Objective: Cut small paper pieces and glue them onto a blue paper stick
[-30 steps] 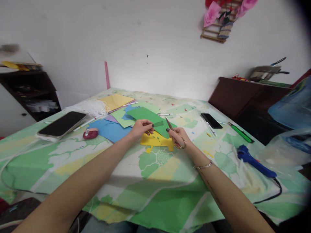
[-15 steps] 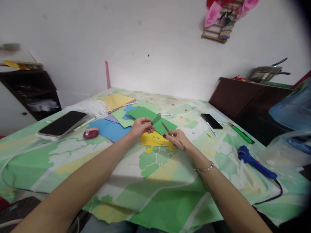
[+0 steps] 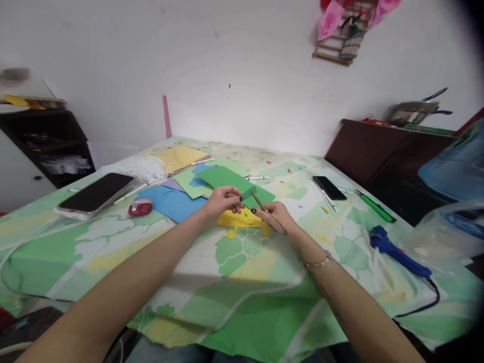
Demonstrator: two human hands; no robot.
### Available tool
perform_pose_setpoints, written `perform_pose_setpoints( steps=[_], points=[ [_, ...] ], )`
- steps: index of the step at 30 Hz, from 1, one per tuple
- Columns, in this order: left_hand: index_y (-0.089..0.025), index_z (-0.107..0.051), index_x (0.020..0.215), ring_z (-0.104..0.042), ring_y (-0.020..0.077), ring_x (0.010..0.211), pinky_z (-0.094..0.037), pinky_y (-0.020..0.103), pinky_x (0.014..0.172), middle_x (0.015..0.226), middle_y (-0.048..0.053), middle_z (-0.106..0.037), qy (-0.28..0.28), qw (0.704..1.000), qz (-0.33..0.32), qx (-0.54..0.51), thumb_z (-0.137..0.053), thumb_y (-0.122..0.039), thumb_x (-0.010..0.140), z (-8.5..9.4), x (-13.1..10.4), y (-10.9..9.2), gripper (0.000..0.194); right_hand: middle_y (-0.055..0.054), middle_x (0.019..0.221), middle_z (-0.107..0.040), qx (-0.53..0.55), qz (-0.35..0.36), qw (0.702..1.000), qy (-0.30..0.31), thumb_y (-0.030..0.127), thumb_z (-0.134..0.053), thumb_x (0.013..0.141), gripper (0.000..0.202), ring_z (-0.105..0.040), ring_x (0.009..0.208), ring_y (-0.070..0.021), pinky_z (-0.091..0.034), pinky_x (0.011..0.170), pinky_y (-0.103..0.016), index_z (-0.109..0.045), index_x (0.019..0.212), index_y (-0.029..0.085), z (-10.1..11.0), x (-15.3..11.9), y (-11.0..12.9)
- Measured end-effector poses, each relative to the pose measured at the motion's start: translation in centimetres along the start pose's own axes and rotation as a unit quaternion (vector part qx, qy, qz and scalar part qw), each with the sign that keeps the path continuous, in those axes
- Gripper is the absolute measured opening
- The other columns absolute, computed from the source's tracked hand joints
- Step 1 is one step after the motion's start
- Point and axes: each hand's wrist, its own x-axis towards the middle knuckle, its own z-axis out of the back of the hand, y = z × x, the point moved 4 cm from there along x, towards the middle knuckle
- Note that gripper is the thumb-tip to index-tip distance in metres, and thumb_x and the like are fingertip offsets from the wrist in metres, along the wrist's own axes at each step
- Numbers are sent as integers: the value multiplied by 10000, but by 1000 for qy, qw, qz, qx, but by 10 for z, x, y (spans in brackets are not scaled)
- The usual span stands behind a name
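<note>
Head view: left hand (image 3: 227, 200) pinching small green piece (image 3: 247, 194); right hand (image 3: 276, 217) gripping scissors (image 3: 264, 207), above worktop (image 3: 181, 282).

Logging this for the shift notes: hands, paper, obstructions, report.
Left hand: pinching small green piece. Right hand: holding scissors, blades at piece. Nothing visible between them.

On the table (image 3: 170, 282) we observe paper (image 3: 174, 201), phones (image 3: 96, 194), pens (image 3: 328, 200), a cutter (image 3: 378, 207), shreds (image 3: 138, 169) and a glue gun (image 3: 401, 254).
</note>
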Motion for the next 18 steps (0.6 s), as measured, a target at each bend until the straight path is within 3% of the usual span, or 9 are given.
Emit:
perform_pose_setpoints(
  steps=[11,18],
  points=[
    [-116,-539,792,-601,119,440,-443,203,428,585,42,-674,9,1000,8,-6,-691,-212,644,-1,0,1,233,50,462,-244,-14,18,1000,-7,580,-531,723,522,-246,466,-74,-170,427,-228,-301,470,185,1,1,-1],
    [-113,-544,795,-602,121,445,-447,206,431,588,43,-673,8,1000,9,-8,-688,-212,642,0,0,2,233,52,457,-225,-14,23,1000,-15,564,-550,713,529,-233,465,-71,-170,423,-225,-285,459,182,2,0,2]
  ],
)
